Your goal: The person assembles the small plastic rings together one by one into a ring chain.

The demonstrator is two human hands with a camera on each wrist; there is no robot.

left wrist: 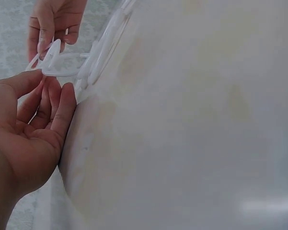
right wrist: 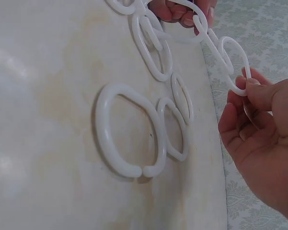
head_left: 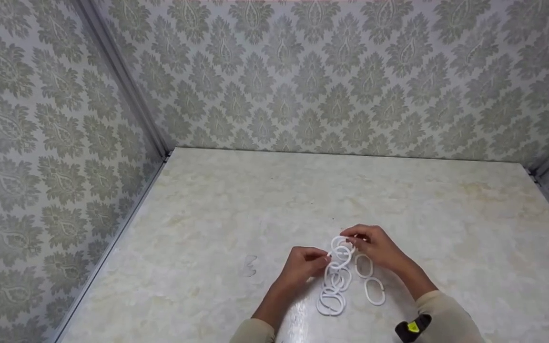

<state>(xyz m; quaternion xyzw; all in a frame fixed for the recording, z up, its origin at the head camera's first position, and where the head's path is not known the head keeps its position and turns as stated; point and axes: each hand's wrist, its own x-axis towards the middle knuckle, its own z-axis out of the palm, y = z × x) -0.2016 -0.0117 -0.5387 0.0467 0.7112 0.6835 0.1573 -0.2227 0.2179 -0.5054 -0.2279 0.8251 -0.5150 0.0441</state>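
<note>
Rings of white plastic, linked into a chain, run from the desk up into both hands. Its lower links lie heaped on the desk toward the person; the top links hang lifted between the hands. Right hand pinches the top ring between thumb and forefinger, a narrow grip. Left hand pinches the neighbouring link with its fingertips, just beside the right hand. The chain's long axis runs from the hands toward the person. Two loose rings lie on the desk beside the chain, on the right hand's side, nearer that hand.
</note>
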